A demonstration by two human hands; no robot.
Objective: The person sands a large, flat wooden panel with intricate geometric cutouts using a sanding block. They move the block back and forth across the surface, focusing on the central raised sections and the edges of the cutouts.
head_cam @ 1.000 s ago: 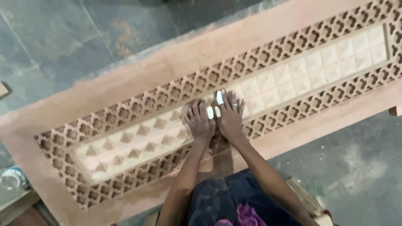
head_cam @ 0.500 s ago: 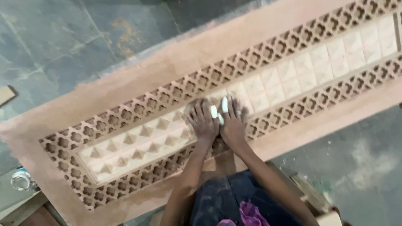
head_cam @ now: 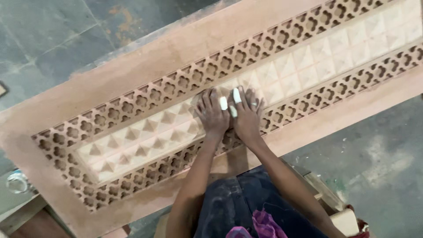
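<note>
A long carved wooden panel (head_cam: 145, 72) lies slantwise across the view. It has a pierced lattice border and a centre strip of small raised pyramids (head_cam: 145, 132). My left hand (head_cam: 213, 115) and my right hand (head_cam: 246, 119) lie flat side by side on that strip near its middle, palms down and fingers spread. White tape (head_cam: 236, 95) wraps a few fingertips where the hands meet. Nothing shows in either hand, though whatever lies under the palms is hidden.
Grey stone floor (head_cam: 53, 39) lies beyond the panel and at the right. A round clear object (head_cam: 17, 181) sits at the left edge by a wooden plank (head_cam: 22, 213). Wood pieces (head_cam: 326, 194) are at lower right. My dark dusty clothing (head_cam: 238, 207) fills the bottom.
Both hands stay pressed together on the pyramid strip and have slid slightly along it. The view has shifted a little.
</note>
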